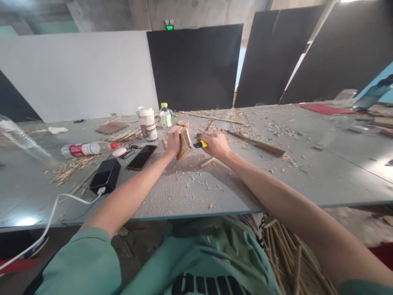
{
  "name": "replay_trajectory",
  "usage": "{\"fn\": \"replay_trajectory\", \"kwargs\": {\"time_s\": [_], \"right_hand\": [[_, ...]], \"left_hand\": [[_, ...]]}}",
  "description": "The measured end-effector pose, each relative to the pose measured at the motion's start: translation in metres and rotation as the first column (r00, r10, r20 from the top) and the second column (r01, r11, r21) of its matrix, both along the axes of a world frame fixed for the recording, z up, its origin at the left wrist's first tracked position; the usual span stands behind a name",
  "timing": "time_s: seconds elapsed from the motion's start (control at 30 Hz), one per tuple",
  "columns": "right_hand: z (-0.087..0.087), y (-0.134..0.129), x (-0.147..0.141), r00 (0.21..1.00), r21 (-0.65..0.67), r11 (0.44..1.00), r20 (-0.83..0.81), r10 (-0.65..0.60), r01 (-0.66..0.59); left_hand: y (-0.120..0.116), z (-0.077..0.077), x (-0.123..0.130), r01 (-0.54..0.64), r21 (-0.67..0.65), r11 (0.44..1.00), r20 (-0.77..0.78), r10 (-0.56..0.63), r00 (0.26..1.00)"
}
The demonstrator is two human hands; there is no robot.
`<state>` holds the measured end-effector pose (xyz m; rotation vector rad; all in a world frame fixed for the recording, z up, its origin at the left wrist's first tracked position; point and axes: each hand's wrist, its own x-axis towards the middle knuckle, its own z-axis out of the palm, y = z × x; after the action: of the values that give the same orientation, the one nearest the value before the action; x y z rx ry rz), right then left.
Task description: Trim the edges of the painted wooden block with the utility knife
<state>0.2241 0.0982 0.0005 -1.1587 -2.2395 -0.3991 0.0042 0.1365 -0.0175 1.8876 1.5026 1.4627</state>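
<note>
My left hand [173, 144] is closed around a block-like piece [184, 144], tan and yellowish-brown with a pale upper face, tilted above the table. I cannot make out its exact kind. In my right hand [217, 145] is a yellow and black utility knife [200, 144], its front end pointing left at the piece and close to its right side. Whether the blade touches it is too small to tell. Below my right hand a short wooden stick [208, 162] lies on the table.
Wood shavings litter the grey table [184, 196]. To the left are a phone [142, 157], a black power bank [106, 175] with a white cable, a lying bottle [89, 149], a paper cup [147, 123] and a small bottle [165, 114]. Rightward lies a wooden-handled tool [270, 148].
</note>
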Motion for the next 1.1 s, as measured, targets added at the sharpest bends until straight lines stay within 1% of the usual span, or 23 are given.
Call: {"fn": "replay_trajectory", "kwargs": {"time_s": [0.1,0.17,0.23,0.3,0.37,0.43,0.47,0.53,0.57,0.6,0.63,0.67,0.77,0.83,0.9,0.97,1.1], "right_hand": [[-0.001,-0.002,0.0,1.0,-0.014,1.0,0.0,-0.008,0.008],[-0.002,-0.002,-0.001,1.0,-0.022,1.0,-0.01,-0.015,0.015],[-0.002,0.0,-0.001,0.999,-0.03,0.999,-0.029,-0.03,0.029],[0.0,0.007,0.001,0.994,-0.032,0.996,-0.072,-0.08,0.078],[0.005,0.018,0.009,0.971,-0.025,0.983,-0.15,-0.185,0.183],[0.012,0.029,0.022,0.908,-0.022,0.94,-0.251,-0.336,0.342],[0.014,0.033,0.03,0.875,-0.023,0.916,-0.288,-0.389,0.4],[0.016,0.038,0.046,0.847,-0.028,0.895,-0.312,-0.431,0.445],[0.016,0.039,0.052,0.847,-0.029,0.894,-0.31,-0.433,0.446],[0.016,0.039,0.056,0.854,-0.027,0.899,-0.301,-0.425,0.437],[0.014,0.038,0.058,0.866,-0.024,0.907,-0.289,-0.409,0.421],[0.012,0.037,0.057,0.881,-0.021,0.917,-0.272,-0.388,0.397],[0.006,0.032,0.044,0.938,-0.023,0.957,-0.196,-0.287,0.289],[0.002,0.028,0.032,0.972,-0.034,0.98,-0.128,-0.197,0.194],[-0.003,0.023,0.02,0.992,-0.044,0.993,-0.068,-0.109,0.107],[-0.006,0.017,0.012,0.999,-0.043,0.998,-0.025,-0.043,0.042],[-0.011,0.011,0.005,0.999,-0.023,0.999,0.023,0.026,-0.026]], "left_hand": [[0.002,0.002,-0.004,-0.031,0.027,0.999,-0.039,0.032,0.999],[0.0,0.004,-0.004,-0.023,0.05,0.998,-0.078,0.027,0.997],[-0.006,0.005,0.001,0.009,0.064,0.998,-0.129,0.0,0.992],[-0.019,0.005,0.015,0.073,0.07,0.995,-0.193,-0.058,0.979],[-0.04,0.004,0.039,0.169,0.077,0.983,-0.269,-0.143,0.953],[-0.061,0.003,0.067,0.304,0.068,0.95,-0.357,-0.261,0.897],[-0.069,0.004,0.079,0.354,0.065,0.933,-0.386,-0.304,0.871],[-0.075,0.007,0.093,0.447,0.086,0.89,-0.45,-0.366,0.815],[-0.072,0.009,0.092,0.446,0.094,0.89,-0.448,-0.363,0.817],[-0.066,0.011,0.088,0.422,0.1,0.901,-0.431,-0.343,0.835],[-0.058,0.012,0.079,0.368,0.096,0.925,-0.375,-0.308,0.874],[-0.048,0.013,0.067,0.324,0.091,0.942,-0.341,-0.276,0.899],[-0.021,0.01,0.03,0.203,0.085,0.975,-0.254,-0.176,0.951],[-0.009,0.005,0.014,0.131,0.081,0.988,-0.2,-0.113,0.973],[-0.001,0.002,0.007,0.076,0.075,0.994,-0.153,-0.064,0.986],[0.002,-0.001,0.006,0.045,0.072,0.996,-0.12,-0.036,0.992],[0.004,-0.002,0.007,0.036,0.074,0.997,-0.1,-0.028,0.995]]}}
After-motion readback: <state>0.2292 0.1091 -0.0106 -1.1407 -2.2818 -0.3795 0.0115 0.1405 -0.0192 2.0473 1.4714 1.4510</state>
